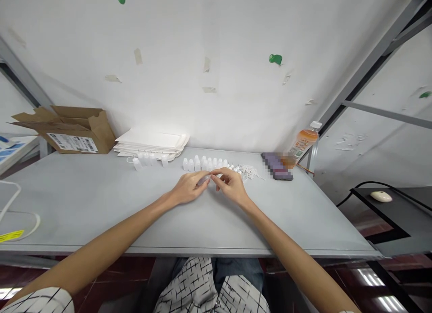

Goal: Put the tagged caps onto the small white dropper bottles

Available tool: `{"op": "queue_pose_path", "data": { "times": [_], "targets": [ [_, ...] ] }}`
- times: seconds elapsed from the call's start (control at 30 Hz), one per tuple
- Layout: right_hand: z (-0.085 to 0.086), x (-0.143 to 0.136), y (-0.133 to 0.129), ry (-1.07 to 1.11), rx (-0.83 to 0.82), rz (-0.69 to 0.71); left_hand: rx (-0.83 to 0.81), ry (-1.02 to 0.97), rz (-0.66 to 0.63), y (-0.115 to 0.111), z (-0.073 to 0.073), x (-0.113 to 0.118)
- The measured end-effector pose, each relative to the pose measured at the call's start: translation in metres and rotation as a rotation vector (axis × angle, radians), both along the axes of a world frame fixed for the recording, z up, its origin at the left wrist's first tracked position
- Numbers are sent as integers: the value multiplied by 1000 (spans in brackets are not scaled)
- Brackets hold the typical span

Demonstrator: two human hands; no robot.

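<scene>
My left hand is closed round a small translucent plastic bottle, which lies tilted with its end towards the right. At that end the fingers of my right hand are pinched together, touching or almost touching it. What they hold, if anything, is too small to make out. Just behind my hands stand several small white dropper bottles in rows. A heap of small white parts with thin white strings lies behind my right hand. Farther left is another group of small white bottles, one with a string loop.
A stack of white sheets and an opened cardboard box stand at the back left of the grey table. A phone and an orange drink bottle are at the right. A white cable lies at the left edge.
</scene>
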State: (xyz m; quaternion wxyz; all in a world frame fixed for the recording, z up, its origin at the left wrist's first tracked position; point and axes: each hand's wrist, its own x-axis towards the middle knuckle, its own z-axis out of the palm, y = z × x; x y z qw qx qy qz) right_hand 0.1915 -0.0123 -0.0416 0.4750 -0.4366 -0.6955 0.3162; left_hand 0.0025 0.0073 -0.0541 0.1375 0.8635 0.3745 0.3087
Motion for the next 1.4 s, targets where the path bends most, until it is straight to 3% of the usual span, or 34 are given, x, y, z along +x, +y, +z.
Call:
{"op": "queue_pose_path", "data": {
  "times": [0.37, 0.53, 0.63, 0.7, 0.9, 0.97, 1.13, 1.4],
  "targets": [
    [6, 13, 7, -85, 86, -97, 46, 76, 116, 7, 4, -7],
    [18, 61, 29, 54, 59, -391, 54, 80, 134, 8, 3, -6],
    [16, 94, 40, -24, 72, -549, 58, 94, 116, 7, 1, -4],
    [12, 110, 44, -147, 19, -569, 60, 102, 104, 6, 0, -3],
    [13, 116, 38, -542, -75, -454, 63, 116, 103, 5, 3, -3],
    [17, 115, 34, -592, -138, -338, 59, 122, 105, 5, 4, -4],
    [22, 119, 29, -532, -387, 36, 68, 141, 88, 4, 5, -3],
    [30, 113, 24, -270, -454, 58, 24, 152, 65, 1, 7, -3]
  ]
}}
